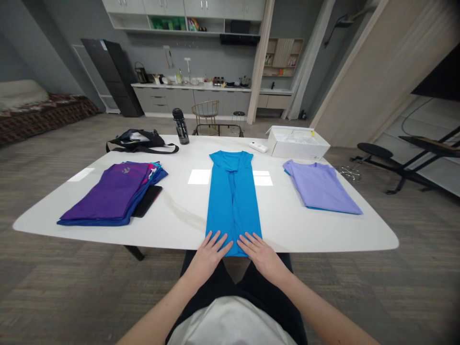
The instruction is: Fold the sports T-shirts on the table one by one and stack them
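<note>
A bright blue garment (pixel 233 196) lies in a long narrow strip down the middle of the white table (pixel 179 230), its sides folded inward and its neckline at the far end. Its near end reaches the table's front edge. My left hand (pixel 210 251) rests flat on the garment's near left part, fingers spread. On the near right part lies my right hand (pixel 260 251), its fingers also stretched out. Neither hand grips the cloth.
Folded purple and blue clothes (pixel 108 194) lie at the left beside a dark phone (pixel 147 201). Lavender clothing (pixel 321 187) is at the right. Farther back are a black bag (pixel 140 140), a bottle (pixel 180 127), a small white device (pixel 258 147) and a white box (pixel 296 144).
</note>
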Motion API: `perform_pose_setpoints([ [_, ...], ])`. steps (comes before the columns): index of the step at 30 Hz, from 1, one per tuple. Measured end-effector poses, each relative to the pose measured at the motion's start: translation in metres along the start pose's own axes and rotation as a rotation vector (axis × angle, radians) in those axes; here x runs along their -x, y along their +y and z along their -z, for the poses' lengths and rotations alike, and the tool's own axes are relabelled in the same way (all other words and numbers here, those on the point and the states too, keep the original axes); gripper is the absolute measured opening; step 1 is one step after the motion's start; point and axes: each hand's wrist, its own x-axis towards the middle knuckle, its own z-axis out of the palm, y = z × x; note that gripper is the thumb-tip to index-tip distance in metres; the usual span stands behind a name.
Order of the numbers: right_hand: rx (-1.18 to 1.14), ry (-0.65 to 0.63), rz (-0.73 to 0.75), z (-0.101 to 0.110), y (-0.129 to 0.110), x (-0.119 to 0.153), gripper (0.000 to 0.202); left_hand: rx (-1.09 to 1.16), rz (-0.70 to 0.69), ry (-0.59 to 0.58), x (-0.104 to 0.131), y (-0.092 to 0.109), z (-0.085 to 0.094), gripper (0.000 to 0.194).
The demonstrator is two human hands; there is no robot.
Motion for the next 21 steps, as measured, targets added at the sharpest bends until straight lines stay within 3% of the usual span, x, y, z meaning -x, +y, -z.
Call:
perform_pose_setpoints([
  [5, -0.154, -0.041, -0.05, 0.017, 0.002, -0.003, 0.064, 0.163, 0.007, -0.069, -0.006, -0.007, 0.019, 0.062],
  [10, -0.424, -0.189, -0.15, 0.053, 0.02, -0.026, 0.046, 0.538, 0.016, -0.17, -0.031, -0.032, 0.044, 0.048],
  [13, -0.602, -0.231, -0.226, 0.079, 0.04, -0.05, 0.041, 0.811, 0.034, -0.241, -0.061, -0.053, 0.067, 0.04],
  [17, -0.802, -0.287, -0.283, 0.114, 0.073, -0.087, 0.038, 1.102, 0.093, -0.422, -0.114, -0.086, 0.096, 0.035],
  [21, -0.876, -0.314, -0.335, 0.137, 0.118, -0.128, 0.04, 1.305, 0.24, -0.502, -0.167, -0.125, 0.105, 0.033],
])
